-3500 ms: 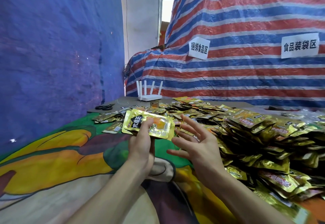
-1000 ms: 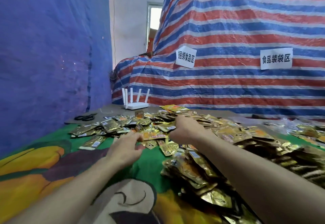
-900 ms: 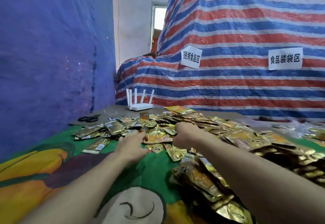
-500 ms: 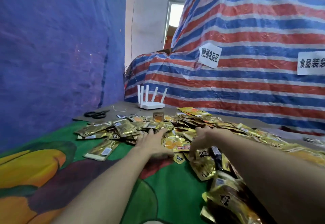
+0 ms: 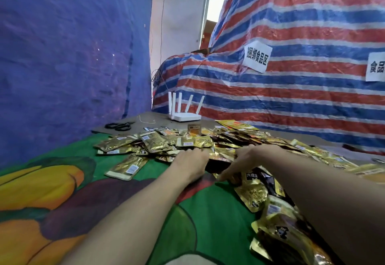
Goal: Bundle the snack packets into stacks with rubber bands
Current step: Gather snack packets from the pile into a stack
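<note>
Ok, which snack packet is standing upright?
The small packet at the far edge of the pile, just before the white router; all others lie flat or heaped.

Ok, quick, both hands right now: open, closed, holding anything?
Left hand: open, flat on the snack packets.
Right hand: open, fingers reaching down onto the pile.

Fingertips of the left hand lie hidden among the snack packets, and the far-right sign is cut off.

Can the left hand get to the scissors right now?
Probably yes, with a stretch: the scissors lie uncovered at the far left, and only flat packets lie between them and the left hand.
</note>
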`<state>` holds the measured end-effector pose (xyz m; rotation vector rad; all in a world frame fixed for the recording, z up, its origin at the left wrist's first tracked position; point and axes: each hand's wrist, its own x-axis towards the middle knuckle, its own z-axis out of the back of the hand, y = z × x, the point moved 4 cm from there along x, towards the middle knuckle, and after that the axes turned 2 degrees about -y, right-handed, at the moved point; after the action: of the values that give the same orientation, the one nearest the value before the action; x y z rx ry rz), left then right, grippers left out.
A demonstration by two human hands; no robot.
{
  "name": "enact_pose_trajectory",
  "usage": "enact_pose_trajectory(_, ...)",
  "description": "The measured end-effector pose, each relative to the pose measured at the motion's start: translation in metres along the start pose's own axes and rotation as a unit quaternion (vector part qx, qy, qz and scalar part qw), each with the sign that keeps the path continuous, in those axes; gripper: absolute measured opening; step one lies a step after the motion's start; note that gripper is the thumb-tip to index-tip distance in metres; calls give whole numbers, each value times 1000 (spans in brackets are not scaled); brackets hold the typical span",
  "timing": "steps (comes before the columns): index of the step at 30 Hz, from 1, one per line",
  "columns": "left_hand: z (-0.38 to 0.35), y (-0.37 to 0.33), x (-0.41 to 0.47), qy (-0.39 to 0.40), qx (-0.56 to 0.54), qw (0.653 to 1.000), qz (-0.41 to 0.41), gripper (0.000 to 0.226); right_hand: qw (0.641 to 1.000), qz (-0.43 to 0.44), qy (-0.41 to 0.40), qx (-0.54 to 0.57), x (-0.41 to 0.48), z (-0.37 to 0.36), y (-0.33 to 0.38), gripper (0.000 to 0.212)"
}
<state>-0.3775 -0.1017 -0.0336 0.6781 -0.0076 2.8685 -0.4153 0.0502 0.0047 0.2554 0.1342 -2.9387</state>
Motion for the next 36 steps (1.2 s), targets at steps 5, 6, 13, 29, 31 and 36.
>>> enact_pose_trajectory(5,21,17,-20,-57,-84,995,15,16,998,32,-36,35,-3,2,4,67)
enact_pose_trajectory(6,25,23,-26,-59,-115,991,28,19,997,41,-52,37,-4,3,5,50)
enact_pose_trajectory(13,43,68,-74,-93,-422,864,257,14,979,67,-186,46,-18,-7,22,13)
enact_pose_trajectory(29,74,59,-144,-120,-294,923,219,29,945,75,-287,135,-71,3,23,21)
enact_pose_trajectory(31,75,54,-149,-116,-200,961,152,27,912,101,-321,234,-80,11,26,20)
enact_pose_trajectory(36,77,40,-155,-28,-12,999,39,48,822,120,-339,443,-101,27,31,17)
